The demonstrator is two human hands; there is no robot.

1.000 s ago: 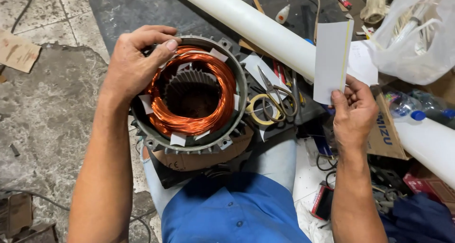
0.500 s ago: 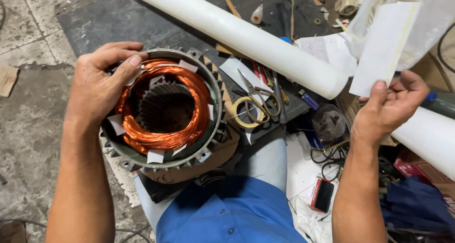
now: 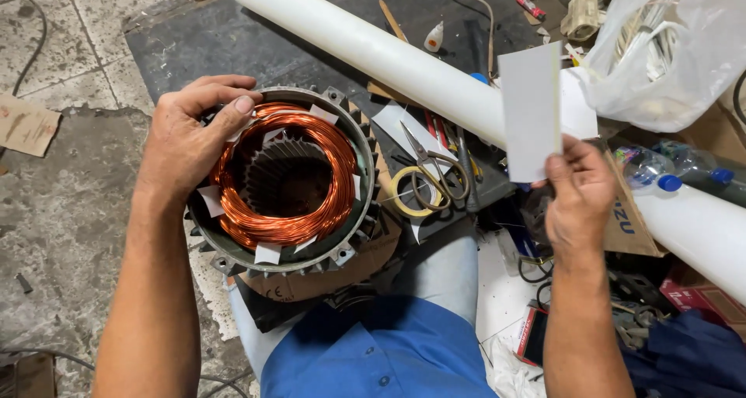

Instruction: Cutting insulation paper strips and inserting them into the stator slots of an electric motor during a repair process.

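Stator [image 3: 284,182]: rested on the lap, copper winding facing up.
Left hand [image 3: 190,138]: gripped the stator's upper-left rim, thumb pressed on the winding.
Right hand [image 3: 579,192]: pinched a white paper strip [image 3: 531,111], held upright to the right of the stator.
Scissors [image 3: 435,169]: lay just right of the stator, across a tape roll [image 3: 404,192].
White pipe [image 3: 404,64]: lay diagonally beyond the stator.

Blue buttoned shirt [image 3: 388,351], bare forearms

One head camera looks steeply down, close over the lap.
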